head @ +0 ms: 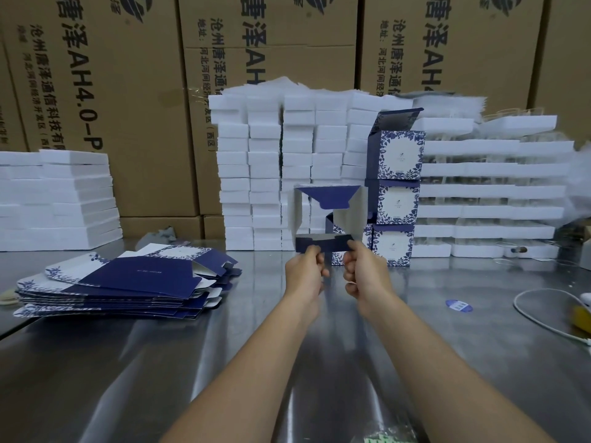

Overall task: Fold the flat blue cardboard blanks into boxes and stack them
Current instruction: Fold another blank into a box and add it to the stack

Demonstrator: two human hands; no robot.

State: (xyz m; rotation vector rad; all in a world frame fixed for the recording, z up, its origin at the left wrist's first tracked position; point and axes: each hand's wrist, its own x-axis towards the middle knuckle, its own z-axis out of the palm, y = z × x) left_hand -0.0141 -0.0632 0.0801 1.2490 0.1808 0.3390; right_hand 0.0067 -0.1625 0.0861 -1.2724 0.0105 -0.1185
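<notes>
I hold a half-opened blue box (329, 215) up in front of me, its open end facing me and its grey inside showing. My left hand (305, 273) pinches the near blue flap at its left end. My right hand (363, 271) pinches the same flap at its right end. A blue top flap hangs down inside the opening. A pile of flat blue-and-white blanks (128, 282) lies on the steel table (224, 362) to my left. Three folded boxes (396, 199) stand stacked behind the held box, the top one with its lid open.
Stacks of white foam trays (281, 167) line the back of the table, with more at the left (57, 199) and right (486, 193). Brown shipping cartons (128, 75) form a wall behind. A white cable (540, 311) and a blue sticker (459, 305) lie at the right.
</notes>
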